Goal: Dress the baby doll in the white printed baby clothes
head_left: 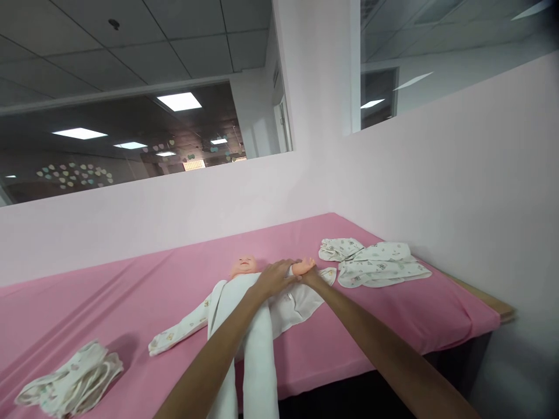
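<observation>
A baby doll [245, 265] lies on its back on the pink-covered table. White cloth [257, 343] covers its body and reaches toward me in two long pieces. My left hand [277, 278] is closed around the doll's upper arm, its fingertips near the bare forearm. Under that forearm [302, 267], my right hand [310, 277] grips close to the doll's wrist; its fingers are partly hidden. A patterned white sleeve [183, 327] stretches out at the doll's other side. Beneath my hands, a white garment panel [297, 305] lies spread on the table.
Patterned baby clothing [379, 262] lies at the right near the wall. A folded bundle of similar cloth [72, 381] sits at the front left. The pink sheet [144, 291] covers the table, whose front edge is close to me. White walls [458, 174] with windows stand behind and right.
</observation>
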`<action>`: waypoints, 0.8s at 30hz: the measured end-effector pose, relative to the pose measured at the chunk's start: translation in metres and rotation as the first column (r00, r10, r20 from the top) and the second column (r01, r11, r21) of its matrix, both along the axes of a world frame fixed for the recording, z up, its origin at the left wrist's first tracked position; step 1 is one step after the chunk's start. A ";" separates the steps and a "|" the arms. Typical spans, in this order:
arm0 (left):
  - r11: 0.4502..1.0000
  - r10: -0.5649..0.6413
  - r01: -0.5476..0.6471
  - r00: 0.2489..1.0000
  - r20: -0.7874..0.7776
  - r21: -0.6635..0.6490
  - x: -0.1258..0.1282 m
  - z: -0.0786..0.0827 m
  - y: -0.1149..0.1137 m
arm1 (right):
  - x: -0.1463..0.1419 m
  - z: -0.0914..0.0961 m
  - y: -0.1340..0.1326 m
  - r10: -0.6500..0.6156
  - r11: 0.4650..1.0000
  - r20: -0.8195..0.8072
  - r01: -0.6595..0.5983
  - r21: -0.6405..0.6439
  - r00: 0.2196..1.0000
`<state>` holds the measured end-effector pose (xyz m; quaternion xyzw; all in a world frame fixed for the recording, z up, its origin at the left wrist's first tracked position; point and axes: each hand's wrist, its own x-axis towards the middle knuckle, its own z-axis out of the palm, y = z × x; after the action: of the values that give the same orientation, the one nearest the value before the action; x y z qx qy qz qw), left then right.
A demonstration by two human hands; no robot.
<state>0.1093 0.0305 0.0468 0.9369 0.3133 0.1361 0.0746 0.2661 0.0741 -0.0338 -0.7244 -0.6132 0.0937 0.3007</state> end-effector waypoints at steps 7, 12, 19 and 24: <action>0.991 0.127 -0.128 0.992 -0.029 -0.046 -0.007 -0.002 0.013 | 0.028 0.023 -0.012 -0.070 0.996 -0.216 0.080 0.039 0.974; 0.976 0.156 -0.171 0.981 -0.116 -0.135 -0.010 -0.003 0.018 | 0.036 0.036 -0.020 -0.044 0.988 -0.317 0.088 0.124 0.947; 0.959 0.210 -0.239 0.960 -0.187 -0.149 0.002 -0.009 0.025 | 0.022 0.052 -0.041 0.016 0.980 -0.294 0.044 0.196 0.956; 0.962 0.223 -0.246 0.959 -0.175 -0.122 0.015 -0.014 0.030 | -0.003 0.061 -0.072 0.236 0.963 -0.305 -0.181 0.199 0.923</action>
<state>0.1239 0.0604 0.0328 0.8931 0.4363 0.0458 0.0993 0.2632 0.0020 0.0274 -0.6016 -0.6346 0.1919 0.4456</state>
